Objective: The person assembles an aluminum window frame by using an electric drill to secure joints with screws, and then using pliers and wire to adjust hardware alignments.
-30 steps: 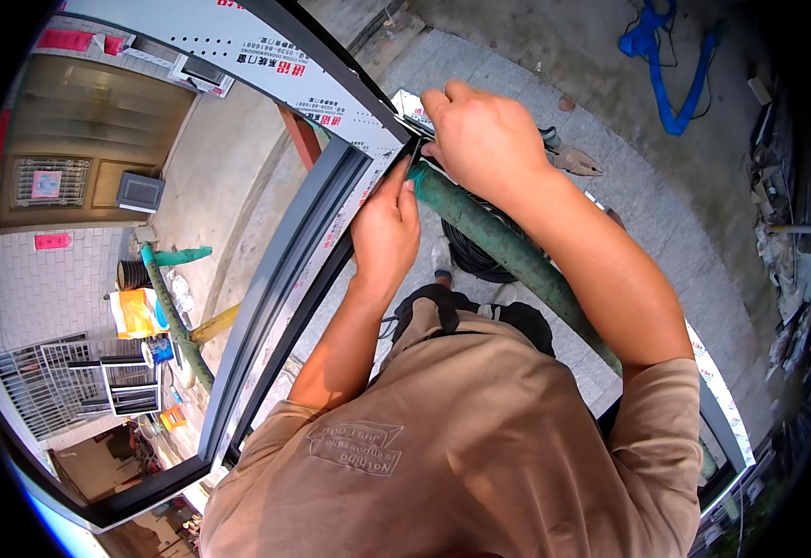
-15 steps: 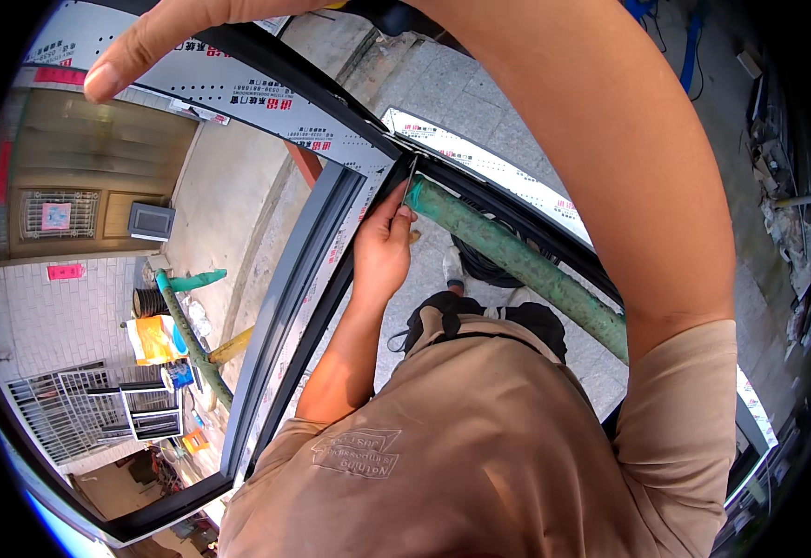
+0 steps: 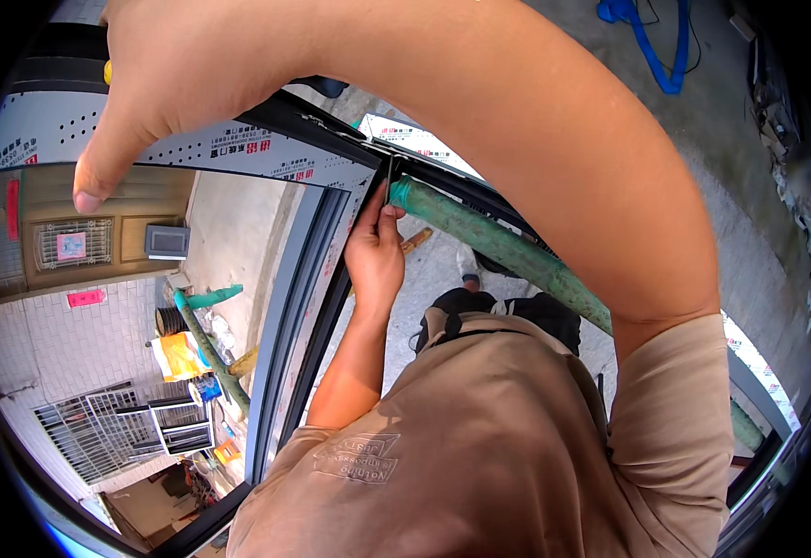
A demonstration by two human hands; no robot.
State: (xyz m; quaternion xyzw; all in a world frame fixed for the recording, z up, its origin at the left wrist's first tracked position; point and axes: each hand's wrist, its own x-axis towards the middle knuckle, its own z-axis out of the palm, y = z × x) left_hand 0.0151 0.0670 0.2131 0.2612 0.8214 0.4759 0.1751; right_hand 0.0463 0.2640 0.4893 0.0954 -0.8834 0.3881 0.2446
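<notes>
A dark metal window frame (image 3: 299, 270) with white printed protective film stands around me, its bars meeting at a corner just above my left hand. My left hand (image 3: 376, 260) is closed at that corner, thumb and fingers pinching a thin metal strip (image 3: 389, 181). Beside its fingertips lies the end of a weathered green pole (image 3: 489, 237). My right arm arches across the top, and my right hand (image 3: 182, 74) is over the film-covered bar (image 3: 238, 144) at the upper left. Its thumb points down; the other fingers are hidden. A small yellow piece (image 3: 108, 73) shows beside that hand.
Through the frame at left are a tiled wall (image 3: 43, 344), a barred window (image 3: 85, 432), another green pole (image 3: 210, 349) and an orange-white bag (image 3: 180, 358). A blue strap (image 3: 652, 46) lies on the ground at upper right, with rubble (image 3: 796, 177) along the right edge.
My right hand has come lower into view, with more of its back showing. The view has shifted slightly. My left hand keeps its pinch at the frame corner.
</notes>
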